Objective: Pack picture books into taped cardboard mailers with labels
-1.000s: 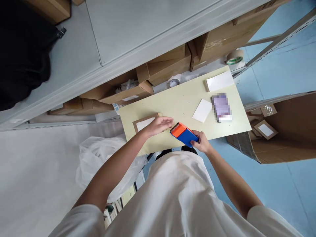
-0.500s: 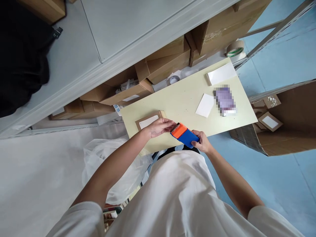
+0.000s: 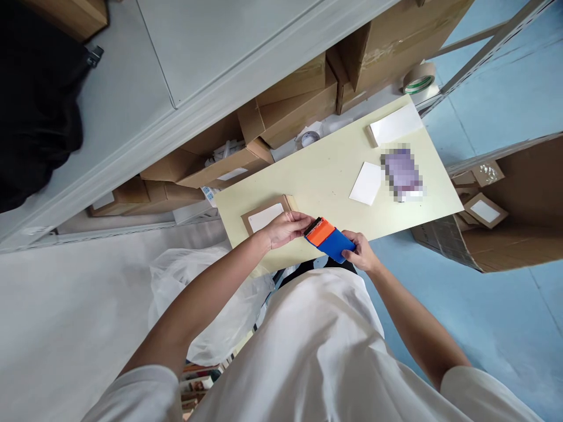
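Note:
My right hand [image 3: 361, 252] grips the blue end of a blue and orange tape dispenser [image 3: 336, 243], thumb on top, just past the table's near edge. Its orange end, with a dark toothed edge, points toward my left hand [image 3: 288, 228]. The left fingers are pinched together at that toothed edge; what lies between them, if anything, is too small to make out. Just beyond my left hand, a small cardboard box [image 3: 251, 214] with a white label [image 3: 266, 217] lies on the pale yellow table [image 3: 308, 181].
On the table's right part lie a white card [image 3: 366, 183], a blurred purple item [image 3: 402, 170] and a white stack [image 3: 396, 124]. Open cartons [image 3: 294, 111] line the shelf behind. A large carton [image 3: 519, 234] stands at right, a plastic bag [image 3: 176, 275] at left.
The view has shifted slightly. Both hands and the tape dispenser keep almost the same pose; nothing has been taken up or let go.

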`<state>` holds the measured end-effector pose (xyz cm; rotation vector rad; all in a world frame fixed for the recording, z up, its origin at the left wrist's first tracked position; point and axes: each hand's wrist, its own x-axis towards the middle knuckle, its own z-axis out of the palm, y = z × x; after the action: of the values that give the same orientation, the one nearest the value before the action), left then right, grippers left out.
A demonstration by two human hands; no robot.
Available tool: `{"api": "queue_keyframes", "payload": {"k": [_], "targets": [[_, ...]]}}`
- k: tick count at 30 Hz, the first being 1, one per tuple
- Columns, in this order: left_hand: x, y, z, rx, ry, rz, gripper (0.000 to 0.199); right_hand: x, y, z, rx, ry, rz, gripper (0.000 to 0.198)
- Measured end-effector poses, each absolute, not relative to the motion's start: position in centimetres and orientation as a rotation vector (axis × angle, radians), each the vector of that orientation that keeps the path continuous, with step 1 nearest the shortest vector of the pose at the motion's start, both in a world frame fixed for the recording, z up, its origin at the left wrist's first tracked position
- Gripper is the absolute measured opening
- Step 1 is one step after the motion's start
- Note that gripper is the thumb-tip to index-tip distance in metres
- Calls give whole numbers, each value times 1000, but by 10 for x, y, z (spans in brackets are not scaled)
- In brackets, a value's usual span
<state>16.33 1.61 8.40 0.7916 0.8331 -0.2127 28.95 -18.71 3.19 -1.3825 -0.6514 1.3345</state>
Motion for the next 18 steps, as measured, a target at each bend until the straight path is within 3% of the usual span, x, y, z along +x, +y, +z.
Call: {"api": "queue_keyframes", "payload": {"k": [3,7,12,18], "targets": [[164,21,89,812,832,-233,32,290,-188,32,-1379,-650,1323,25],[167,29,95,911,870,-310,54,292,-187,35,-1405,-665,1307,28],[179,38,96,1535,943,-242,30,292,-178,40,-1586,-706,1200,27],[225,68,104,2238,848,-397,25,302,-153,38,-1643,-471,1141,43]]}}
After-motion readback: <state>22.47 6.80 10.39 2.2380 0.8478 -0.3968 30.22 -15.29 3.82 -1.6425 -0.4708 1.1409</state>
